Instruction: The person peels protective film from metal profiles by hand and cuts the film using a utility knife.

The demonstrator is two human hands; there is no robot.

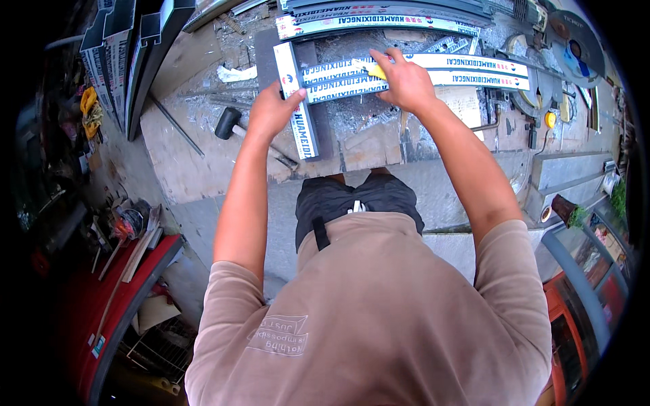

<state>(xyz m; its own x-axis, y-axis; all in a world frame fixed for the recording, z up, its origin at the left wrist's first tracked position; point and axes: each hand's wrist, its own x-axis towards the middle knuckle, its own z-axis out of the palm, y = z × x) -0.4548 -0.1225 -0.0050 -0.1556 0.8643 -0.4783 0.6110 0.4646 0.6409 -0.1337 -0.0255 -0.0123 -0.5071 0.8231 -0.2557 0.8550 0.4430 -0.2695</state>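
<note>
A short profile strip [294, 101] with white printed film lies crosswise on the workbench, against the left end of a longer film-covered profile [460, 71]. My left hand [272, 111] is closed on the short strip's left edge, its thumb on top near where the two pieces meet. Over the long profile, my right hand [405, 82] has its fingers bent around a small yellow thing [377, 71]. The fingers hide much of that thing, so its kind cannot be made out. Near my left forearm a black-headed mallet [229, 124] rests on the bench, its handle partly behind the arm.
More film-wrapped profiles [379, 26] are stacked along the bench's far side. Upright dark profiles [132, 68] lean at the far left. A cutting machine with a round disc [574, 44] stands at the far right. A thin metal rod [177, 127] lies left of the mallet.
</note>
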